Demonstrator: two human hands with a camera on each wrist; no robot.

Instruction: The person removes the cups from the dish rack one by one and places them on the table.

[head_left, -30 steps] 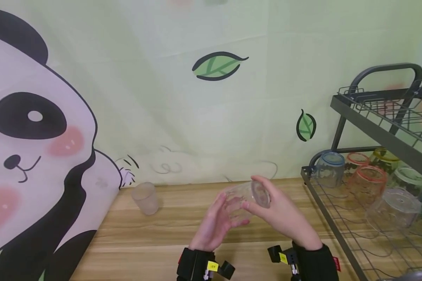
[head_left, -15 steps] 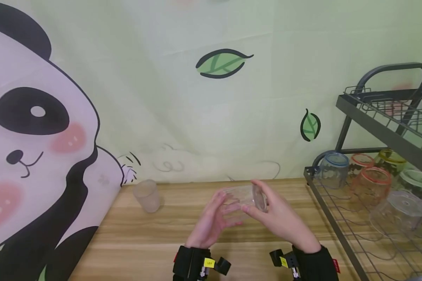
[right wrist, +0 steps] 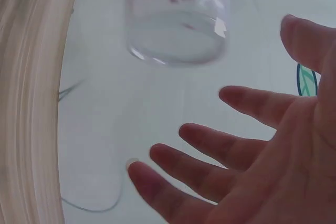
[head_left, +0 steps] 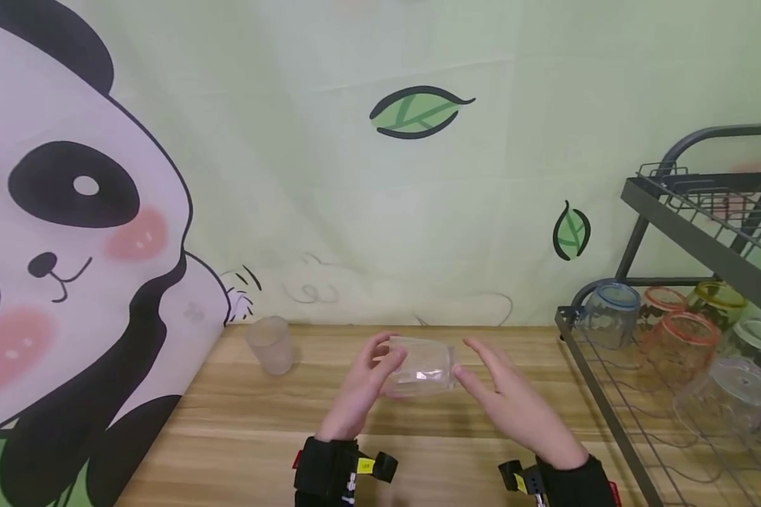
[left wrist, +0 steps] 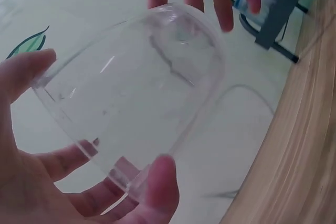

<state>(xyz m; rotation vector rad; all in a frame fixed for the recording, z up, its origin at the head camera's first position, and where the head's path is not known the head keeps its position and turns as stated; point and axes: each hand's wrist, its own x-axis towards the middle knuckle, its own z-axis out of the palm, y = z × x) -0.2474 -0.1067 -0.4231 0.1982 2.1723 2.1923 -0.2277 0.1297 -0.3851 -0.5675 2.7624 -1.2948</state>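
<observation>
A clear cup (head_left: pixel 426 367) lies sideways in the air above the table, its base toward the right. My left hand (head_left: pixel 363 386) grips it at the rim end, with thumb and fingers spread around the rim in the left wrist view. Just off the base, my right hand (head_left: pixel 514 401) has its fingers spread and holds nothing. In the right wrist view a gap shows between the cup (right wrist: pixel 178 35) and the right fingertips. A frosted cup (head_left: pixel 271 346) stands on the table at the left.
A dark metal two-tier rack (head_left: pixel 609 394) stands at the right on the wooden table (head_left: pixel 241 451). Upside-down glasses with coloured bases, among them a blue one (head_left: pixel 611 317), and a clear cup (head_left: pixel 729 394) sit on its lower tier. A panda-print cloth (head_left: pixel 330 211) hangs behind.
My right hand has let go of the cup's base and moved slightly away. The left hand has turned and keeps hold of the cup, which now lies more level. The head view has shifted a little left.
</observation>
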